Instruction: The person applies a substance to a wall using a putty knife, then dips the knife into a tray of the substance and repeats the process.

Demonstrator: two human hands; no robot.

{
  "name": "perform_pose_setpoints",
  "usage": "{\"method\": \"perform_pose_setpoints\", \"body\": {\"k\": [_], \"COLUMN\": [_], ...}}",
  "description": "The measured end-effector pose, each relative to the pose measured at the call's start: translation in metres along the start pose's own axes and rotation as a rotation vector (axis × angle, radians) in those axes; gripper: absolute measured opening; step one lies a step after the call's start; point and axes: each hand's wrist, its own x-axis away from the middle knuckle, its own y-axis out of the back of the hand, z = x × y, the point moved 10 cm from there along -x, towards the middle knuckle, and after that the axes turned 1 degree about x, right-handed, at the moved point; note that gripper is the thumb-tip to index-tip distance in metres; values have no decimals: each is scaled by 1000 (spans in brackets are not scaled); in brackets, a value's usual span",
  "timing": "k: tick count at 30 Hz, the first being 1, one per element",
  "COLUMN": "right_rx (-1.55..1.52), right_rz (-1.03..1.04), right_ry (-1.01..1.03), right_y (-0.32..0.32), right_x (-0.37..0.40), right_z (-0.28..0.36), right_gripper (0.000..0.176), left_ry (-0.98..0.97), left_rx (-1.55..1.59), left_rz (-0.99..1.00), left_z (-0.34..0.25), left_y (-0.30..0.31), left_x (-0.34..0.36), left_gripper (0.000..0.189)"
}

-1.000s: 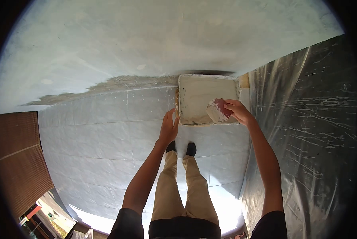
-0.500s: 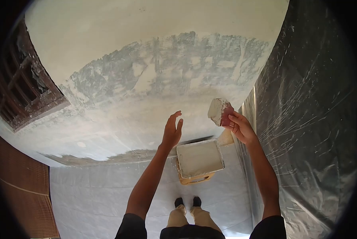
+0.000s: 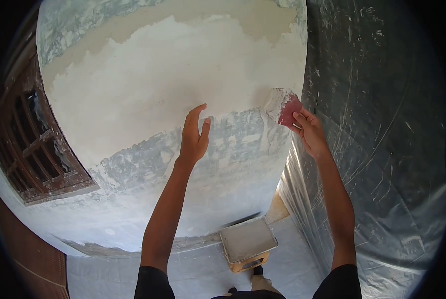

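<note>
Head view: your loaded scraper is up at the wall, away from the tray

Your view has swung up the wall (image 3: pixel 158 65) — a broad pale coat now fills its upper part, and the patchy blue-grey band lies lower in frame than half a second ago. The spattered plastic sheet (image 3: pixel 382 149) hangs along the right, while more of the brown window grille (image 3: pixel 41 142) shows at left. Down by the wall's foot, the tray (image 3: pixel 255 253) rests on the yellow stool (image 3: pixel 238 267), well below your hands; a second ago, your right hand held the scraper over the tray's right side and your left was beside its left edge.

Your left hand (image 3: pixel 194 142) is raised before the wall, fingers loosely spread and holding nothing. Your right hand (image 3: pixel 312 133) has the red scraper (image 3: pixel 290 110) pinched between thumb and fingers, near the wall's right edge, where the pale coat meets the patchy band. Whether the blade touches the wall, you cannot tell from here. Pale paste (image 3: pixel 278 105) coats the blade — so, by the look of it, your material has been carried from the tray to the work surface.
</note>
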Motion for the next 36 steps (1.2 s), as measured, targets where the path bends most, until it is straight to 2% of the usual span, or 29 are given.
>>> {"method": "perform_pose_setpoints", "body": {"k": [2, 4, 5, 7, 8, 10, 11, 13, 14, 17, 20, 31, 36], "right_rx": [62, 107, 103, 177, 173, 475, 470, 792, 784, 844, 951, 1183, 1172], "right_rz": [-33, -27, -25, -13, -9, -84, -75, -164, -157, -199, -257, -235, -205], "right_ry": [32, 210, 220, 435, 442, 644, 649, 925, 931, 1311, 1429, 1330, 1236], "right_y": [6, 2, 3, 0, 1, -3, -8, -33, -38, -63, -79, -113, -114], "right_x": [-18, -30, -40, -56, -68, -80, -84, -71, -80, -73, -79, -94, -101], "right_z": [24, 63, 70, 101, 105, 127, 131, 157, 155, 152, 142, 109, 114], "right_gripper": [30, 32, 32, 32, 32, 32, 32, 33, 33, 46, 47, 44, 34], "left_ry": [-105, -153, -231, -348, -353, -425, -438, -450, -463, -461, -483, -551, -584], "left_rx": [-98, -124, -190, -284, -290, -422, -447, -490, -522, -565, -612, -554, -530], "left_rz": [-43, -59, -92, -153, -159, -222, -242, -275, -297, -311, -311, -312, -311], "left_z": [-14, -22, -32, -48, -50, -61, -64, -68, -71, -71, -70, -64, -65], "left_y": [4, 3, 2, 1, -1, -3, -5, -7, -7, -7, -8, 0, 1], "left_x": [-32, -60, -72, -97, -110, -129, -137, -151, -156, -166, -169, -168, -166], "left_gripper": [39, 40, 40, 42, 42, 43, 45, 45, 45, 46, 44, 46, 46]}}
